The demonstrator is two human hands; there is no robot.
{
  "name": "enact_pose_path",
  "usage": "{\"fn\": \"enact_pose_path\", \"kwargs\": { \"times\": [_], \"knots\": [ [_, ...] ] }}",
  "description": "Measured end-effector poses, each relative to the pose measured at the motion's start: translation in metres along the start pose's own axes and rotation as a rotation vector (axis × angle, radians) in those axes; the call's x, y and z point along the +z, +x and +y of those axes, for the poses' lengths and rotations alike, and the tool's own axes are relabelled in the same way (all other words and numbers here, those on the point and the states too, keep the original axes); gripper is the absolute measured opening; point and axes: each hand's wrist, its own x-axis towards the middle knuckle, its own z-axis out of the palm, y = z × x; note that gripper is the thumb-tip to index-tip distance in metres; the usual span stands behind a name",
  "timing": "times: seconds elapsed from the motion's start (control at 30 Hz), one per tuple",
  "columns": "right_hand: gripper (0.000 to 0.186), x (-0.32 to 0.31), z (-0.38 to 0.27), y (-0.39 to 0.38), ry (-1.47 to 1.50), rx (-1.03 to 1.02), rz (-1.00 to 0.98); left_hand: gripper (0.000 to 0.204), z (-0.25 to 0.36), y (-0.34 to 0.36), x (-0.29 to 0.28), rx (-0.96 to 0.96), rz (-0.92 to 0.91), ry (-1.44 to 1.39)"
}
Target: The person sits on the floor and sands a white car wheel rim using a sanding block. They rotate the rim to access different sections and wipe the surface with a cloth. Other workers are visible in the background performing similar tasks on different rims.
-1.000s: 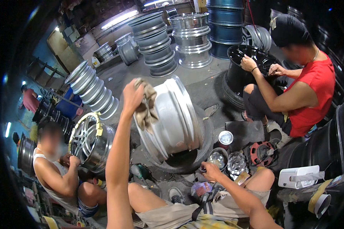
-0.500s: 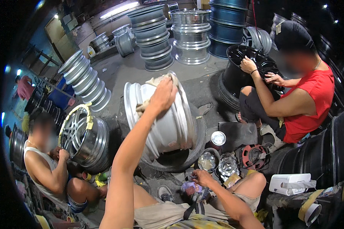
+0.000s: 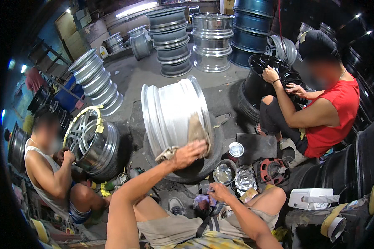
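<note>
A silver wheel rim (image 3: pixel 174 112) lies on its side on a black tire (image 3: pixel 187 176) in front of me. My left hand (image 3: pixel 189 154) is closed on a beige rag (image 3: pixel 198 132) and presses it to the rim's near, lower part; one end of the rag bunches at the left of the wrist. Over my lap, my right hand (image 3: pixel 220 193) has its fingers bent together, and what they hold, if anything, is hard to make out. Close by it is a small purplish plastic bag (image 3: pixel 204 202).
Right of the tire stand a round can (image 3: pixel 236 150), a shiny-topped tub (image 3: pixel 225 172) and a red reel-like part (image 3: pixel 273 171). A person in red (image 3: pixel 332 112) handles a black rim (image 3: pixel 266 76); another in white (image 3: pixel 50 174) handles a taped rim (image 3: pixel 102 149). Stacked rims (image 3: pixel 169 41) stand behind.
My left hand has slid the rag from the rim's top down toward its near lower side. My right hand stays about where it was.
</note>
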Motion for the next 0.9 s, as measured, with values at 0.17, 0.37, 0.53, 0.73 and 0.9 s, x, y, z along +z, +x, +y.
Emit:
{"fn": "enact_pose_path", "kwargs": {
  "times": [0.17, 0.37, 0.53, 0.73, 0.9],
  "knots": [
    [0.034, 0.006, 0.016, -0.002, 0.016, 0.059, 0.014, 0.045, 0.070, -0.116, 0.102, -0.162, -0.358, -0.115],
    [0.036, 0.012, 0.022, 0.012, 0.038, 0.048, 0.086, 0.039, 0.129, -0.107, 0.102, -0.187, -0.662, -0.167],
    [0.034, 0.010, 0.006, 0.009, 0.156, 0.053, 0.146, 0.035, 0.172, -0.143, 0.134, -0.316, -0.886, -0.738],
    [0.040, -0.006, 0.029, 0.009, -0.019, -0.038, 0.390, 0.031, 0.124, -0.032, 0.027, -0.578, -0.332, -0.718],
    [0.042, -0.014, 0.032, 0.014, 0.211, 0.060, 0.396, 0.015, 0.031, 0.031, -0.070, -0.589, 0.293, -0.328]
  ]
}}
